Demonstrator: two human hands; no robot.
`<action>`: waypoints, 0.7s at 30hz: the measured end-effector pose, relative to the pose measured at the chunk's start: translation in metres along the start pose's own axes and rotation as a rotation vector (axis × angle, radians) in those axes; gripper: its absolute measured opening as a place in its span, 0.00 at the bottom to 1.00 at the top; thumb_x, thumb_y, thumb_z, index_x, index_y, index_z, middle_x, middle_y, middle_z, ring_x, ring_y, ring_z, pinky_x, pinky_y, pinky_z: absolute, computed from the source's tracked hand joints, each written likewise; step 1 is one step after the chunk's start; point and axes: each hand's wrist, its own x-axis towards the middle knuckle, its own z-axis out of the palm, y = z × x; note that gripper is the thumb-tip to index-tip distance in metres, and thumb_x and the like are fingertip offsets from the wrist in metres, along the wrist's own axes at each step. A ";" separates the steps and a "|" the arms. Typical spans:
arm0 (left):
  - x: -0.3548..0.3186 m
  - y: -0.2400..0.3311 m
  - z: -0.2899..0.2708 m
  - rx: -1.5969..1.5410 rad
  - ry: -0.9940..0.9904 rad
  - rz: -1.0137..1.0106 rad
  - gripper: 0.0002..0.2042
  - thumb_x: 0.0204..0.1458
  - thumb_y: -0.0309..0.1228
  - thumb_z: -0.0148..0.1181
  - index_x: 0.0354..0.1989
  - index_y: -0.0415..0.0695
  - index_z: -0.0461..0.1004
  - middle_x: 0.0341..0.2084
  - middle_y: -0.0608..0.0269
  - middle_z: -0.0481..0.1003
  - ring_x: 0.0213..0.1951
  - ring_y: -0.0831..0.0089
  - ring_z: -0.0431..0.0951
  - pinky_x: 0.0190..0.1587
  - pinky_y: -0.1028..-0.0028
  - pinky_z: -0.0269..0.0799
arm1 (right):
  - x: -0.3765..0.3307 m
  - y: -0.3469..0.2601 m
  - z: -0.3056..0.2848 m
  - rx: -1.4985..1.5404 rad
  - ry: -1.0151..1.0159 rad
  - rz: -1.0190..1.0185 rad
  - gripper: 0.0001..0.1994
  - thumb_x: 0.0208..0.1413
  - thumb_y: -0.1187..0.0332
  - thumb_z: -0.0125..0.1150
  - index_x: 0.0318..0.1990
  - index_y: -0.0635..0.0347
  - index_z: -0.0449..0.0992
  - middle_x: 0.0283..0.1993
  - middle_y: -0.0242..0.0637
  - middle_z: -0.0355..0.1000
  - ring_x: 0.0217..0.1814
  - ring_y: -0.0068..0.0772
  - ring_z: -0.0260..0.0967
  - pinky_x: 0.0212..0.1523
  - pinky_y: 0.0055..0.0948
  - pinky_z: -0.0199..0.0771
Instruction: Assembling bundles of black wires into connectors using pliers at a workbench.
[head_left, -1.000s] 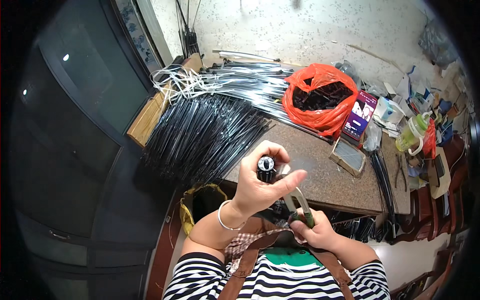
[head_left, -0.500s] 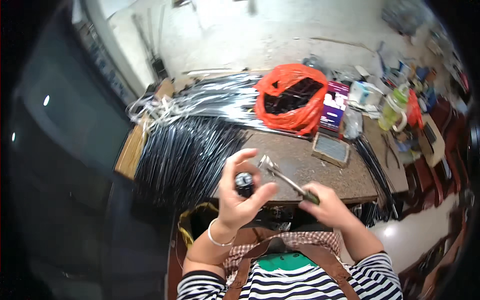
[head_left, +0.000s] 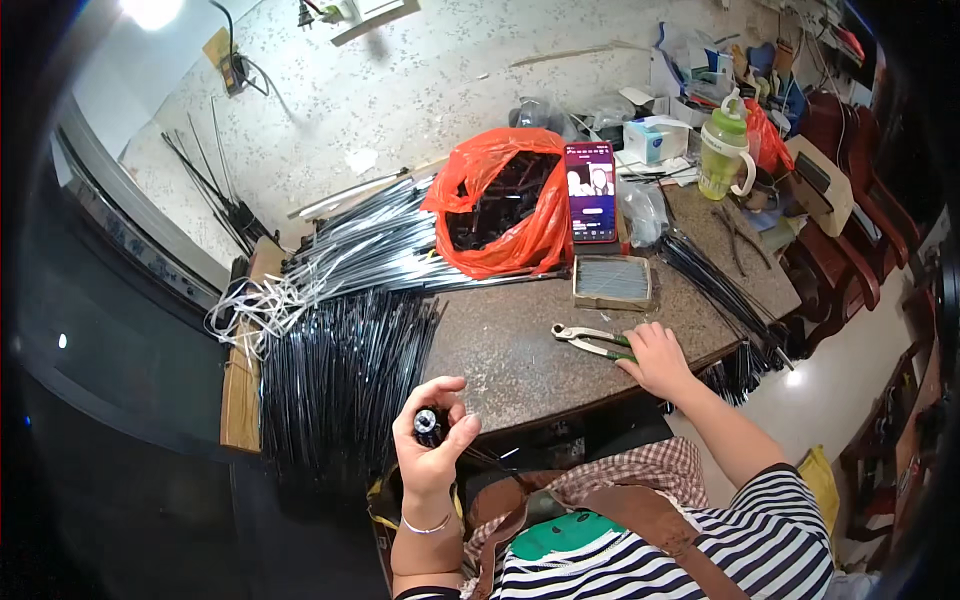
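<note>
My left hand (head_left: 430, 450) is curled round a black cylindrical thing that shows a pale, silvery round end (head_left: 427, 421) with a dark centre. It is raised in front of the table's near edge; the rest of what it holds is hidden by my fingers. On the tabletop, my right hand (head_left: 660, 360) grips the green handle ends of a pair of metal pincers (head_left: 590, 342). The pincers lie on the surface, handles a little apart and jaws pointing left. My thumb and fingers cover the handle tips.
Black strips (head_left: 340, 370) lie on the table's left beside a wooden block (head_left: 240, 400). Behind are silvery rods (head_left: 370, 235), a red plastic bag (head_left: 465, 180) of dark pieces, a lit phone (head_left: 592, 200) and a box of thin wires (head_left: 612, 283). A green-lidded bottle (head_left: 722, 150) stands right.
The pincers have come down from the air onto the table, with my right hand on their handles. My left hand still holds the black thing. The view has shifted.
</note>
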 end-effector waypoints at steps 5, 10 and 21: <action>0.013 -0.004 0.007 0.003 0.021 0.000 0.14 0.31 0.19 0.57 0.30 0.35 0.64 0.16 0.69 0.61 0.19 0.86 0.58 0.21 0.89 0.53 | 0.052 0.025 -0.013 0.284 0.316 0.010 0.16 0.40 0.66 0.50 0.39 0.61 0.63 0.37 0.41 0.59 0.41 0.38 0.54 0.41 0.30 0.55; 0.022 -0.006 0.012 -0.029 0.017 -0.025 0.14 0.31 0.19 0.56 0.30 0.34 0.62 0.16 0.68 0.61 0.18 0.84 0.59 0.20 0.87 0.55 | 0.108 0.050 -0.016 -0.189 0.509 -0.019 0.19 0.41 0.63 0.49 0.45 0.49 0.61 0.50 0.36 0.49 0.51 0.39 0.45 0.46 0.35 0.49; 0.048 0.045 -0.025 -0.669 0.108 0.365 0.07 0.42 0.25 0.48 0.29 0.39 0.60 0.13 0.70 0.54 0.14 0.82 0.53 0.16 0.83 0.49 | 0.073 0.028 -0.024 0.432 0.265 -0.070 0.12 0.41 0.72 0.49 0.37 0.61 0.65 0.35 0.40 0.64 0.36 0.37 0.62 0.35 0.25 0.62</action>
